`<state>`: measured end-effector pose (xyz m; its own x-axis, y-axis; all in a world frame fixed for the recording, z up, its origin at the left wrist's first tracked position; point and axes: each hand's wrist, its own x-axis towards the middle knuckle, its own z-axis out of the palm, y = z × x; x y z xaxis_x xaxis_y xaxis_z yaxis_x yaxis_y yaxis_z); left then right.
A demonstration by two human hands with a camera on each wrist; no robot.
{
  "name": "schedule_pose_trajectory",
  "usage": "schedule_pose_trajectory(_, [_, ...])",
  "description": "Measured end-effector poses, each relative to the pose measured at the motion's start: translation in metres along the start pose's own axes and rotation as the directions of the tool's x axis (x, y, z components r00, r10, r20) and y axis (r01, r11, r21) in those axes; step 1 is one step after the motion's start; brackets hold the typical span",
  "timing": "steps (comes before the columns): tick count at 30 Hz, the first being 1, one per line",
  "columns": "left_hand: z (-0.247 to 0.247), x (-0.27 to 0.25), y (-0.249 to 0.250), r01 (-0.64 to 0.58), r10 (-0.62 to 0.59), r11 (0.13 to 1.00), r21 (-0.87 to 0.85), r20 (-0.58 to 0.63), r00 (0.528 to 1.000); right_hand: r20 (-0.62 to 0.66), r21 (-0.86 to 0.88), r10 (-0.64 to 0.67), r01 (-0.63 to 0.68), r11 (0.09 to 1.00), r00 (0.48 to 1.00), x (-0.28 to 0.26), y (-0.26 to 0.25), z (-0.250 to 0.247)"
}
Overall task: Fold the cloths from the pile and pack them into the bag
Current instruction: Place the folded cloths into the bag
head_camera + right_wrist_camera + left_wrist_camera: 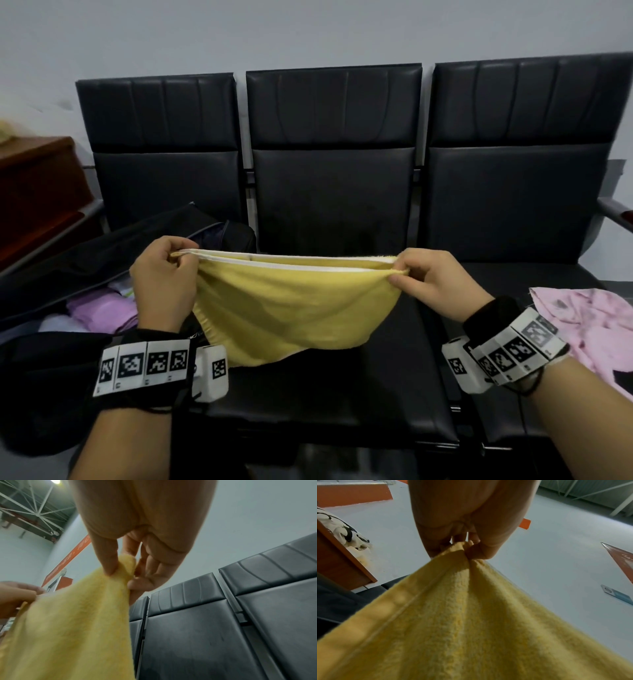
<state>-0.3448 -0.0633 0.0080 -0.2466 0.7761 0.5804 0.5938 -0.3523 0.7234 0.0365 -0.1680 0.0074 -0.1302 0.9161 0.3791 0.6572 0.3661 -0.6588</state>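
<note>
A yellow towel (287,308) hangs doubled over the middle seat, its white-edged top hems stretched level between both hands. My left hand (164,274) pinches the towel's left corners, seen close in the left wrist view as fingers (476,550) bunched on the yellow towel (453,615). My right hand (431,277) pinches the right corners, thumb and fingers (111,563) clamped on the yellow towel (77,615). An open black bag (85,260) lies on the left seat with folded purple and white cloths (102,308) inside. A pink cloth pile (589,325) lies on the right seat.
Three joined black padded seats (332,192) run along a grey wall. A brown wooden cabinet (37,185) stands at the far left. A metal armrest (616,212) juts out at the right edge.
</note>
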Motion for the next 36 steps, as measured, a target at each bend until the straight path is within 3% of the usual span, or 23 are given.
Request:
schedule_pose_trajectory(2, [0.001,-0.001,0.000,-0.005,0.005,1.000,0.012,0.011,1.000,-0.051,-0.033,-0.022,0.020,0.999,0.998,0.000,-0.001,-0.001])
schedule_pose_trajectory(5, [0.002,-0.001,0.003,0.009,-0.010,1.000,0.023,0.024,1.000,-0.118,-0.064,0.040,-0.048,0.997,0.992,0.002,-0.002,-0.002])
schedule_pose_trajectory(16, [-0.002,-0.005,0.009,-0.005,0.002,0.999,0.045,0.078,0.997,-0.159,0.007,0.065,-0.065,0.998,0.985,-0.005,-0.005,-0.006])
schedule_pose_trajectory(20, [-0.005,-0.006,0.016,-0.020,0.020,1.000,0.011,0.048,0.999,-0.271,0.202,0.102,-0.047,0.978,0.957,-0.004,-0.011,-0.011])
schedule_pose_trajectory(27, [-0.016,0.001,0.029,-0.045,0.042,0.988,-0.149,-0.018,0.999,-0.362,0.341,0.022,0.111,0.933,0.932,0.007,-0.024,-0.034])
schedule_pose_trajectory(29, [-0.006,0.011,0.027,0.025,-0.024,0.994,-0.107,0.008,1.000,-0.358,0.316,0.068,0.053,0.947,0.931,0.018,-0.016,-0.034])
schedule_pose_trajectory(32, [0.021,0.025,0.024,0.128,-0.133,0.991,0.042,0.174,0.976,-0.357,0.323,0.224,-0.106,0.941,0.907,0.041,0.004,-0.026])
schedule_pose_trajectory(34, [0.034,0.028,0.026,0.107,-0.119,0.992,0.064,0.239,0.964,-0.369,0.349,0.294,-0.162,0.923,0.882,0.053,0.012,-0.026])
schedule_pose_trajectory(36, [0.036,0.034,0.032,0.016,-0.023,0.999,0.037,0.198,0.980,-0.429,0.362,0.288,-0.130,0.923,0.856,0.062,0.012,-0.032])
